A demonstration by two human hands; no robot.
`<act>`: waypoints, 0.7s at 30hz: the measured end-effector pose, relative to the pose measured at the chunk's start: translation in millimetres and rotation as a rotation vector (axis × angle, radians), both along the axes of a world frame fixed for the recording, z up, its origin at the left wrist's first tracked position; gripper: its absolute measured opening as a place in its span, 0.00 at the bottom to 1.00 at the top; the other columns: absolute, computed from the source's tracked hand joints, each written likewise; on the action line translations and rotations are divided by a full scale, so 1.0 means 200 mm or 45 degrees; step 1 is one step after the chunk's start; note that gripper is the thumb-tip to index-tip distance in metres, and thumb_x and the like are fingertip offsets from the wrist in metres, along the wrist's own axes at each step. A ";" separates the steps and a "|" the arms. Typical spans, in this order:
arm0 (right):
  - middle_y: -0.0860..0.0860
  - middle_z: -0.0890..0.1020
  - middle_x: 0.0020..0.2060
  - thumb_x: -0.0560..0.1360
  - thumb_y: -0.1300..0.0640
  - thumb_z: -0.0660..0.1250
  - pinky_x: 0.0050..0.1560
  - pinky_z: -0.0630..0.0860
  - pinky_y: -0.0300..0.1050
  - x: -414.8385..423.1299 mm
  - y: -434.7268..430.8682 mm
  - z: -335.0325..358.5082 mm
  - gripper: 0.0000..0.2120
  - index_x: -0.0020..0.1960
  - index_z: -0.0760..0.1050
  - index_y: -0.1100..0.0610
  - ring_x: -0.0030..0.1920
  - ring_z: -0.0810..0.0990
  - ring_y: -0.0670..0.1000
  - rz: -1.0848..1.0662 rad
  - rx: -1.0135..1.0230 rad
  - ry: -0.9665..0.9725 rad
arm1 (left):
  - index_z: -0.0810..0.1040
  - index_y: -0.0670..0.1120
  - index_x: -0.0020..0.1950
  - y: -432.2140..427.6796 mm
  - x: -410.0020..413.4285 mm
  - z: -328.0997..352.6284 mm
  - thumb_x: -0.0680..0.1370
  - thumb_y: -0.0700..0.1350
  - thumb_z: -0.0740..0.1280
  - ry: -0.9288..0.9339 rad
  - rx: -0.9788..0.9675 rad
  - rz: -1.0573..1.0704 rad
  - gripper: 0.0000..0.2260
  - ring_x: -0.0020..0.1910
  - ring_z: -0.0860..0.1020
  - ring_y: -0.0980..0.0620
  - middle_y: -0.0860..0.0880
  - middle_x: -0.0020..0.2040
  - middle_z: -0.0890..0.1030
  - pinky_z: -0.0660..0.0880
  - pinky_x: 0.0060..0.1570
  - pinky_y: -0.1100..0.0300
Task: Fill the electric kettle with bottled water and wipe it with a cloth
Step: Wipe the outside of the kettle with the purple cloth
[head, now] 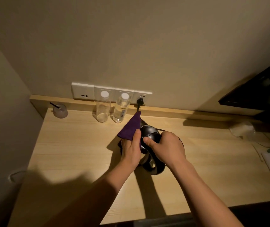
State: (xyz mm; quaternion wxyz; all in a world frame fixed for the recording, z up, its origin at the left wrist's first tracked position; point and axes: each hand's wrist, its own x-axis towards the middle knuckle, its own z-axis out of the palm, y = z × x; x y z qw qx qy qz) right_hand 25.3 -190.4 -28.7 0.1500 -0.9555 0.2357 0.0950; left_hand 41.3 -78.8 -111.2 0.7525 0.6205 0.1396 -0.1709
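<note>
On the kettle (149,133), left hand (131,149) presses purple cloth (130,128); right hand (167,146) grips lid.

The cloth (129,128) is deep purple. The kettle (149,133) is dark grey with a black handle. The bench (75,145) is pale wood with fine grain. At eleven o'clock, two clear bottles (103,110) carry white caps.

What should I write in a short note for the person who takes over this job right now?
Left hand: presses the purple cloth against the kettle's left side.
Right hand: grips the electric kettle from the right to steady it.
The kettle stands on the wooden desk, lid shut, plug in the wall socket.
Two capped bottles stand behind: empty bottle, fuller bottle.
Filling looks done. Left: finish wiping.
</note>
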 end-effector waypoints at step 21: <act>0.53 0.84 0.37 0.69 0.32 0.77 0.42 0.85 0.54 0.06 0.01 -0.03 0.27 0.43 0.76 0.56 0.38 0.86 0.56 -0.245 0.312 0.004 | 0.68 0.59 0.72 -0.05 -0.11 -0.03 0.72 0.70 0.59 -0.046 -0.102 0.166 0.31 0.74 0.69 0.48 0.48 0.74 0.73 0.63 0.77 0.46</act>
